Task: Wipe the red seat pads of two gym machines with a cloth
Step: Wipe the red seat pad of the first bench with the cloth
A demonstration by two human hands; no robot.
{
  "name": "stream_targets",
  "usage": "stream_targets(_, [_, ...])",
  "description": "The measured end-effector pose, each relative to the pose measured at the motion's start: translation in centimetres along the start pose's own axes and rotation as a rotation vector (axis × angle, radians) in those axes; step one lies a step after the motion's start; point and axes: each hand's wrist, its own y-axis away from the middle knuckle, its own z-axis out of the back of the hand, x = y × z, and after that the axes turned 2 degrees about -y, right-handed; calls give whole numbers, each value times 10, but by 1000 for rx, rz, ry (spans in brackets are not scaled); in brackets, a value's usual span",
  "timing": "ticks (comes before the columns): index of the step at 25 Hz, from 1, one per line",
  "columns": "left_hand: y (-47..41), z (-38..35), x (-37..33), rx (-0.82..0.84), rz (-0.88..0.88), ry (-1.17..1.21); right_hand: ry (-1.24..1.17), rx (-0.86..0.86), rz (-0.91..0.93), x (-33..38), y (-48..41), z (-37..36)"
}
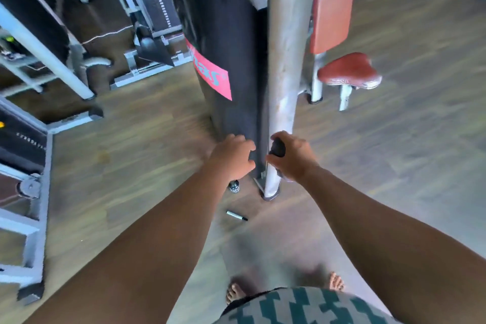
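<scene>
A red seat pad (348, 69) sits on its post at the right of a grey gym machine, below a red back pad (333, 5). My right hand (292, 156) is shut on a dark bunched cloth (277, 148), held next to the machine's thick silver upright (285, 68), well short of the seat. My left hand (234, 156) hangs beside it in front of the black weight-stack cover (226, 34), fingers curled and apart, holding nothing. The view is blurred.
A small bottle (233, 186) and a marker pen (236, 216) lie on the wood floor near the upright's foot. Other grey machine frames (44, 52) crowd the left side. My bare feet (285, 289) stand at the bottom.
</scene>
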Motion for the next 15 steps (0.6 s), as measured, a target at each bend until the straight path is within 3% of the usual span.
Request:
stream_targets(11, [-126,-3,-324,4,-277,-144,-26,-245,-159,-223,41,258])
stream_targets(15, [-171,-6,-401,39,-318,-134,-49,-304,-261,-281,42,326])
